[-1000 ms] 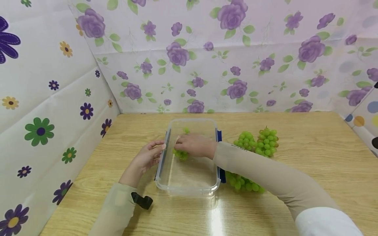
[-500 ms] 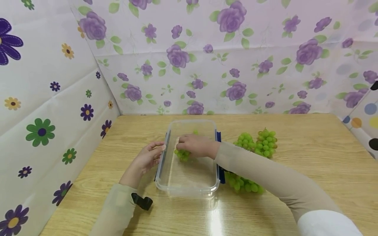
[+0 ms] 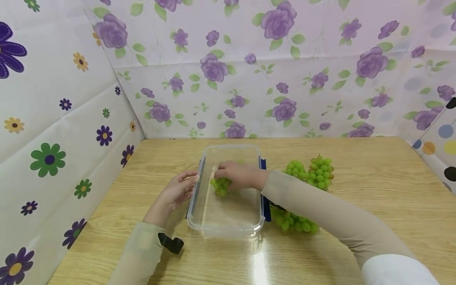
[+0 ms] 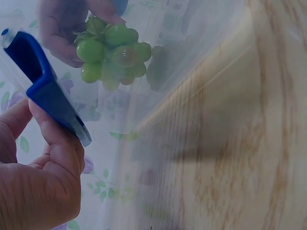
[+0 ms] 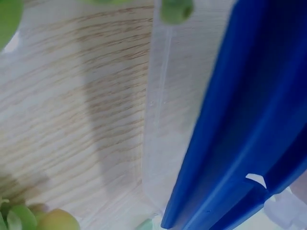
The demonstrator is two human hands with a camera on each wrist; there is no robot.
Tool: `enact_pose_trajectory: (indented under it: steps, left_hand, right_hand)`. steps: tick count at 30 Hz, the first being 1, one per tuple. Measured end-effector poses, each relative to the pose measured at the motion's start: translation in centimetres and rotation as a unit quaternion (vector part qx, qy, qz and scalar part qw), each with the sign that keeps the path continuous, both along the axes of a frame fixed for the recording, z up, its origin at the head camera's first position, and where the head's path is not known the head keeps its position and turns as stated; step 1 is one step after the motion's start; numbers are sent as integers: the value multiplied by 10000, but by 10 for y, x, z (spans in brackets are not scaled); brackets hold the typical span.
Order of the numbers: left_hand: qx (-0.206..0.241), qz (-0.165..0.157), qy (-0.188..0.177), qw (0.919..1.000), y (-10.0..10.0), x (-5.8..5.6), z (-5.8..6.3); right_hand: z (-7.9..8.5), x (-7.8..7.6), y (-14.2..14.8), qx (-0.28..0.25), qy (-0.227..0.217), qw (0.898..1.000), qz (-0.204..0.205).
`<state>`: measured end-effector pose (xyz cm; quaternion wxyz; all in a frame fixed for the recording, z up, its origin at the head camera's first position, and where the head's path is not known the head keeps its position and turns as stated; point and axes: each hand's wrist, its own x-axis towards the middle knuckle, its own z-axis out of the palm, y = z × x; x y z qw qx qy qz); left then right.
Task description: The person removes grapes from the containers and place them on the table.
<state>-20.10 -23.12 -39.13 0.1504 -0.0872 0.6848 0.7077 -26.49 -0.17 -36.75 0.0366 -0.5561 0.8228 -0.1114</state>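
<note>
A clear plastic food container [image 3: 228, 230] with blue side clips sits open on the table. Reaching over its right wall, my right hand [image 3: 238, 175] grips a small bunch of green grapes [image 3: 221, 190] inside it. The left wrist view shows those grapes [image 4: 115, 55] through the clear wall, under the curled fingers. At the left rim, my left hand [image 3: 179, 188] holds the container's edge with thumb and fingers, close against a blue clip [image 4: 45, 88]. In the right wrist view another blue clip [image 5: 230, 124] fills the right side, and the right hand's fingers are hidden.
Right of the container lie more bunches of green grapes [image 3: 320, 172], with another bunch [image 3: 293, 221] nearer me, partly beneath the right forearm [image 3: 317, 206]. Patterned cloth walls [image 3: 249, 79] border the wooden table [image 3: 384, 190] at the back and sides.
My right hand has shifted slightly to the right inside the container, the grapes moving with it. The left hand stays at the rim.
</note>
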Motion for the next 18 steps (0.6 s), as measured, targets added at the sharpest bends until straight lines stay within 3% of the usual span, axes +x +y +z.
enact_pose_trajectory:
  steps: [8,18]
  left_hand:
    - [14,-4,-34,10000,0,0,1]
    - [33,-37,-53,10000,0,-2,0]
  right_hand:
    - [3,0,4,-262,-454,9980,-350]
    - [7,7,5,-672,-699,9937,-560]
